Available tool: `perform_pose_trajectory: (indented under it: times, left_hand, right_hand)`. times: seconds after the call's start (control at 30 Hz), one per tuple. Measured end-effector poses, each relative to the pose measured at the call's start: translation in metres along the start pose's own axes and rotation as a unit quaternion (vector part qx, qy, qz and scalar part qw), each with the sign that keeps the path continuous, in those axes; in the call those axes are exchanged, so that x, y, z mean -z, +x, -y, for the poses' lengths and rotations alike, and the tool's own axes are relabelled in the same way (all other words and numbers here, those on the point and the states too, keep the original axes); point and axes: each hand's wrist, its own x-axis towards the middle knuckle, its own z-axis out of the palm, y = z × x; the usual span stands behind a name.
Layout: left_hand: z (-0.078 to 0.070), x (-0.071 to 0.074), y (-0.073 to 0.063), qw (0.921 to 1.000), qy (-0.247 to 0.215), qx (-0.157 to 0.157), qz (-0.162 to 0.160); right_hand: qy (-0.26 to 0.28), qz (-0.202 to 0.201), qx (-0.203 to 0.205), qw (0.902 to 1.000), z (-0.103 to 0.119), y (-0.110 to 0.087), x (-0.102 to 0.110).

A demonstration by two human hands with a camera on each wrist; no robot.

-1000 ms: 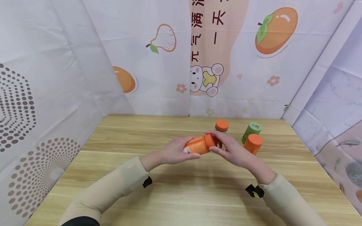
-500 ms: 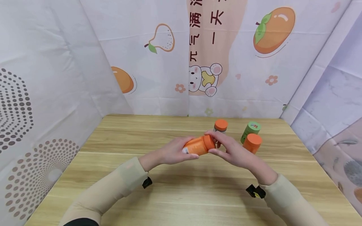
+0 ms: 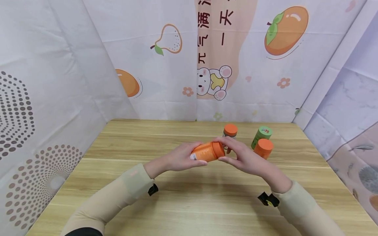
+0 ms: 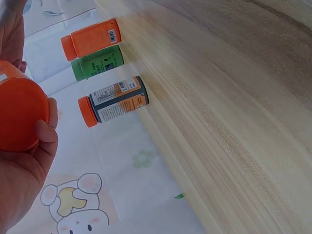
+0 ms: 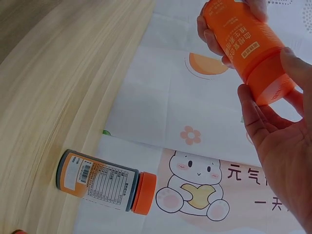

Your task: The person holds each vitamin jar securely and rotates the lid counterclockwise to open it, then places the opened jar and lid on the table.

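Observation:
An orange pill bottle point(image 3: 203, 152) is held tilted on its side above the table, its cap end toward the right. My left hand point(image 3: 184, 158) grips the body near its base, thumb along the front. The fingers and thumb of my right hand point(image 3: 239, 155) pinch the orange cap point(image 3: 219, 149), which sits on the bottle in the right wrist view. In the left wrist view the round base point(image 4: 22, 114) faces the camera, with the left fingers curled about it. Behind the right hand stands a dark bottle with an orange cap point(image 5: 105, 180), partly covered in the head view.
To the right on the wooden table point(image 3: 141, 137) stand a green canister point(image 3: 262, 135) and another orange bottle point(image 3: 263, 148), close together. White printed curtains point(image 3: 165, 82) hang behind the table and along both sides.
Both hands keep hold of the orange bottle in almost the same spot. The right hand shifts only slightly at the cap, and the cap stays on. Standing containers have not moved.

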Motion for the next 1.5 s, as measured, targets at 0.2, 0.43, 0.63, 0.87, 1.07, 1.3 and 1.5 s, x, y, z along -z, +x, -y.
perform_pose_trajectory:
  times: [0.2, 0.43, 0.63, 0.87, 1.07, 1.3, 1.5]
  left_hand:
    - [0.000, 0.000, 0.000, 1.0000, 0.001, 0.004, 0.002]
    - [0.001, 0.000, 0.000, 1.0000, 0.001, 0.004, 0.006]
    - [0.002, 0.000, 0.000, 1.0000, 0.006, 0.001, 0.006]
    - [0.005, 0.000, -0.002, 0.9998, 0.020, -0.008, 0.001]
    - [0.005, 0.000, -0.003, 0.9998, 0.021, -0.002, 0.001]
    - [0.005, 0.000, -0.003, 0.9995, 0.028, -0.011, -0.002]
    - [0.006, -0.001, -0.004, 0.9994, 0.027, -0.021, -0.009]
  right_hand:
    - [0.005, 0.003, 0.003, 1.0000, -0.001, -0.001, 0.001]
    - [0.011, 0.003, 0.002, 0.9999, -0.003, -0.001, 0.000]
    - [0.010, -0.002, -0.006, 0.9999, -0.002, 0.000, -0.002]
    - [0.020, -0.010, -0.097, 0.9950, 0.004, 0.003, -0.004]
    - [0.035, -0.028, -0.148, 0.9880, 0.007, 0.005, -0.006]
    - [0.046, -0.020, -0.182, 0.9821, 0.009, 0.007, -0.011]
    - [0.044, -0.014, -0.188, 0.9810, 0.010, 0.007, -0.012]
